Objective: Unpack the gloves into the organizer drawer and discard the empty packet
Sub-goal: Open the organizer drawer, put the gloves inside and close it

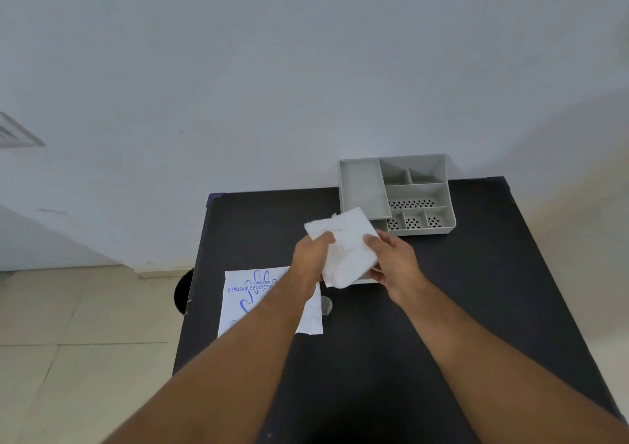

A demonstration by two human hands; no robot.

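A folded stack of white translucent gloves [347, 246] is held above the black table [442, 307], just in front of the grey organizer drawer [360, 185]. My left hand [311, 256] grips the stack's left edge and my right hand [391, 260] grips its right edge. The organizer has one long compartment on the left and several smaller ones, some with perforated bottoms. The white packet [252, 294] printed with a blue hand lies flat on the table's left part, partly under my left forearm.
A small crumpled clear piece [326, 306] lies beside the packet. A dark round bin [183, 290] peeks out below the table's left edge. A white wall stands behind the table, with tiled floor at the left.
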